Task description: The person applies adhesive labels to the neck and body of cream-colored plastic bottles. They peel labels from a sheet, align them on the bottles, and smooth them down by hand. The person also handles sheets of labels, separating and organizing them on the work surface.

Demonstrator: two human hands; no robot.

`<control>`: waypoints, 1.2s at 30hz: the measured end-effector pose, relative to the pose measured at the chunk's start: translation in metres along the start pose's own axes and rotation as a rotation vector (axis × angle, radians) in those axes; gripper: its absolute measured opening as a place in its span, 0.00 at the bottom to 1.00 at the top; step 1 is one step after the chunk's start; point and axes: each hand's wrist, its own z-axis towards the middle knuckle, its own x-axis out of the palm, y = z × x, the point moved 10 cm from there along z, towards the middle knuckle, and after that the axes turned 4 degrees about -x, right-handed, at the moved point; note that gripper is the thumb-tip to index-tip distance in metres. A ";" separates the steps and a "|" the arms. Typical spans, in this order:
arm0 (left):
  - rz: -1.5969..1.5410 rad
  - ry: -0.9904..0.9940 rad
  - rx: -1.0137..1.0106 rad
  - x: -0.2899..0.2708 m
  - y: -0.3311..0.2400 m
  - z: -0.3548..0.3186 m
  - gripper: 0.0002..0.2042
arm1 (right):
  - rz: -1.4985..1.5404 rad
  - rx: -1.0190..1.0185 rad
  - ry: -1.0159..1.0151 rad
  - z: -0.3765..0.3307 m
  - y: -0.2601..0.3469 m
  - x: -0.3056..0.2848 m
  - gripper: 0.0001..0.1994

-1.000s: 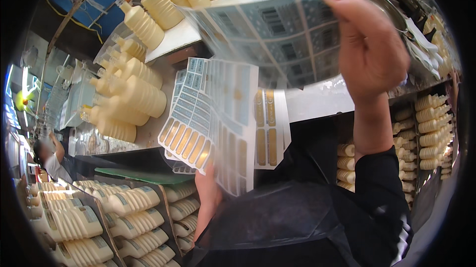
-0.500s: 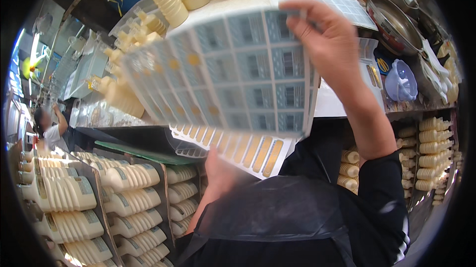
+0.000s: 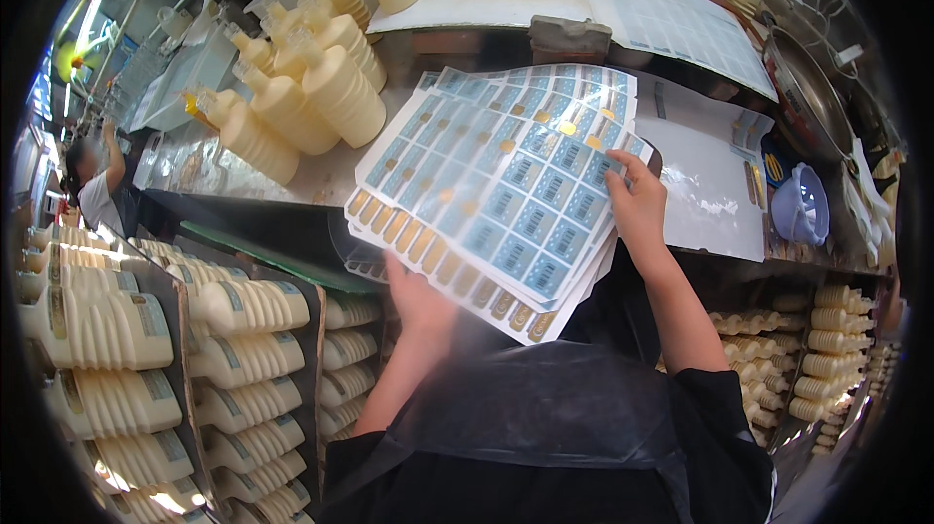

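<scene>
A stack of label sheets [image 3: 496, 195] lies tilted before my body, near the bench's front edge. Rows of light blue labels with gold spots cover the upper sheets, and a strip of oval gold labels [image 3: 413, 240] shows along the near side. My right hand [image 3: 637, 203] grips the right edge, thumb and fingers closed on it. Down at the near left edge, my left hand [image 3: 420, 305] holds the stack from below with its thumb up at the rim; its other fingers are hidden and the hand is slightly blurred.
Cream ribbed bottles [image 3: 336, 91] stand left on the bench. Racks of similar bottles [image 3: 248, 315] fill both sides below. A white sheet [image 3: 715, 174], a lavender basket [image 3: 800, 203] and a metal pan [image 3: 806, 86] are at the right. Another person [image 3: 97, 179] is at the far left.
The blue label sheet raised in my right hand has come down onto the stack. My right hand has lowered to the stack's right edge; my left remains at the near left edge.
</scene>
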 end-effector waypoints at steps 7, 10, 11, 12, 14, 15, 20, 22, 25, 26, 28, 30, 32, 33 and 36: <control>0.163 -0.076 -0.069 -0.030 0.026 0.028 0.20 | -0.109 -0.140 -0.095 -0.011 0.004 -0.008 0.30; 0.140 -0.067 -0.065 -0.033 0.020 0.019 0.20 | -0.167 0.015 -0.111 -0.022 -0.020 -0.019 0.42; 0.092 -0.003 -0.079 -0.054 0.012 0.020 0.19 | 0.052 0.123 -0.078 -0.030 -0.031 -0.011 0.42; 0.051 0.066 -0.102 -0.083 0.002 0.020 0.19 | 0.269 0.238 -0.058 -0.039 -0.041 -0.004 0.42; 0.109 -0.116 -0.071 -0.142 -0.017 0.010 0.19 | 0.631 0.370 0.025 -0.052 -0.053 0.013 0.37; 0.205 -0.372 -0.014 -0.178 -0.028 -0.001 0.19 | 0.660 0.401 0.027 -0.054 -0.058 0.013 0.34; 0.208 -0.723 -0.146 -0.317 -0.005 0.024 0.23 | 0.737 0.498 0.048 -0.062 -0.060 0.019 0.26; 0.273 -0.557 -0.143 -0.289 0.000 0.056 0.25 | 0.719 0.489 0.071 -0.064 -0.058 0.020 0.25; 0.532 -0.176 0.003 -0.273 -0.005 0.107 0.24 | 0.776 0.580 0.130 -0.072 -0.049 0.035 0.24; 0.518 -0.209 -0.006 -0.267 -0.004 0.117 0.25 | 0.817 0.598 0.144 -0.074 -0.054 0.036 0.22; 0.500 -0.312 -0.031 -0.261 -0.005 0.133 0.25 | 0.859 0.663 0.163 -0.078 -0.070 0.039 0.21; 0.522 -0.394 -0.042 -0.258 -0.010 0.147 0.25 | 0.904 0.698 0.171 -0.081 -0.073 0.041 0.20; 0.540 -0.444 -0.034 -0.254 -0.017 0.156 0.25 | 0.896 0.699 0.110 -0.081 -0.070 0.041 0.19; 0.550 -0.467 -0.027 -0.256 -0.023 0.154 0.25 | 0.892 0.705 0.088 -0.082 -0.069 0.042 0.19; 0.619 -0.503 -0.016 -0.246 -0.032 0.178 0.26 | 0.808 0.597 0.051 -0.077 -0.057 0.031 0.19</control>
